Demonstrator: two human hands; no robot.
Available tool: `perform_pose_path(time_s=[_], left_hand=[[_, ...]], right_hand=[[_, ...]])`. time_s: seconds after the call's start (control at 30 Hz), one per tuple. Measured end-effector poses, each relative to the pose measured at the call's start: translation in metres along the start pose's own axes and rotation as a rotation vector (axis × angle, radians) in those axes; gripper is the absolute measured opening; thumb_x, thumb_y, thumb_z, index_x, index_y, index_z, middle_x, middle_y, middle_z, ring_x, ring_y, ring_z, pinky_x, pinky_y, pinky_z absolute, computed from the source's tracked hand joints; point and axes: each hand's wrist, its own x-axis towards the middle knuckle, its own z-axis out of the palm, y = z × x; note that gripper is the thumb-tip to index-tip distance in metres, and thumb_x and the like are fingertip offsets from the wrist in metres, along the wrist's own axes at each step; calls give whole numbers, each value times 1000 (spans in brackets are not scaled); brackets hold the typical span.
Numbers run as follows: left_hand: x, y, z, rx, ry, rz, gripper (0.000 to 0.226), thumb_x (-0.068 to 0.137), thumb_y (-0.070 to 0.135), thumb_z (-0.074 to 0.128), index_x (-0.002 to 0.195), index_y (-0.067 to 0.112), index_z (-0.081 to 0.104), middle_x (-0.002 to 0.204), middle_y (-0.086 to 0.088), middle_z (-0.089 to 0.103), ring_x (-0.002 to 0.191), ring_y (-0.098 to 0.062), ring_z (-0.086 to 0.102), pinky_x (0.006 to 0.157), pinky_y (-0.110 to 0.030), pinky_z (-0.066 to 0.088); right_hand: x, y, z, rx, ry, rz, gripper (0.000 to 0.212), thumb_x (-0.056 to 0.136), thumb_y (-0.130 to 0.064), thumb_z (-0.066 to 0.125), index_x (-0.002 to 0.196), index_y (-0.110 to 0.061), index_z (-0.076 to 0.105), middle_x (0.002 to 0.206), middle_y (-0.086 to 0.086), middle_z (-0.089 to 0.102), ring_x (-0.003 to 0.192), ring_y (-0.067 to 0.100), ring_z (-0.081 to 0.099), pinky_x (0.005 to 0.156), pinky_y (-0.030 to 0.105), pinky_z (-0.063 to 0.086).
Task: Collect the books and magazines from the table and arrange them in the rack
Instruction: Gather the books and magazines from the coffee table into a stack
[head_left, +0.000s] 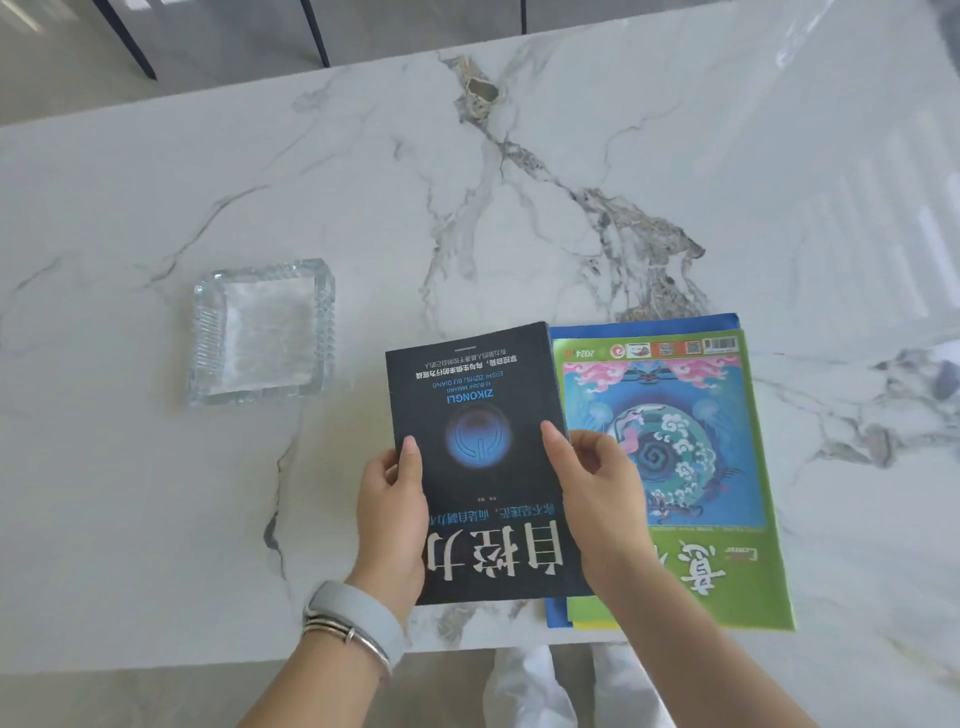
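Marble counter (156, 493), white with grey veins, filled the view; grey floor and dark furniture legs beyond its far edge. Black book (483, 415) sat near the front edge, left hand (392, 514) and right hand (597, 499) fingers pinching its side edges. Green magazine (727, 467) lay just right on a blue one (644, 325). Glass ashtray (260, 332) stood left, apart.

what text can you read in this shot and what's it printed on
All print is upside down to the camera.
"ZIKONGLI": black book, held by left hand and right hand.
"自控力": same book, large title.
"2024": green magazine, far edge.
Book's small lines, the magazine's title, barcode and badges: too blurred or partly hidden.
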Motion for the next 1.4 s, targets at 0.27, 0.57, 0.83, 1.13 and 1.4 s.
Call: perform_pose_path(time_s=[0.27, 0.57, 0.83, 1.13, 1.4], left_hand=[[-51, -17, 102, 48, -195, 17, 12, 91, 30, 48, 97, 20, 49, 87, 10, 53, 76, 1, 48, 61, -15, 36], [-42, -47, 110, 271, -76, 180, 28, 85, 32, 55, 108, 17, 57, 101, 3, 58, 102, -20, 54, 86, -32, 46], [-34, -40, 113, 233, -97, 24, 70, 46, 62, 70, 103, 26, 54, 119, -3, 59, 105, -24, 58, 91, -43, 50], [-23, -25, 106, 186, -317, -49, 42, 64, 31, 80, 95, 19, 54, 99, 1, 67, 88, -14, 65, 65, -24, 50], [-74, 45, 109, 206, -436, 98, 48, 61, 29, 81, 100, 17, 54, 102, -4, 70, 89, -22, 68, 85, -45, 54]], right_hand=[[18, 19, -109, -119, 224, -20, 23, 96, -29, 52, 114, -16, 58, 119, 7, 58, 98, 20, 55, 86, 31, 42], [36, 37, -123, -432, 186, -63, 41, 96, -30, 52, 136, -22, 52, 132, 4, 48, 126, 23, 35, 107, 36, 28], [49, 40, -136, -233, 215, 86, 74, 77, -41, 75, 137, -11, 42, 136, 8, 44, 123, 25, 48, 104, 48, 43], [59, 28, -136, -124, 77, 160, 45, 73, -42, 79, 92, -4, 64, 90, 9, 70, 69, 19, 60, 53, 26, 43], [9, -20, -173, 140, 106, 61, 37, 76, -30, 79, 64, -14, 48, 57, -4, 49, 49, 10, 45, 31, 9, 32]])
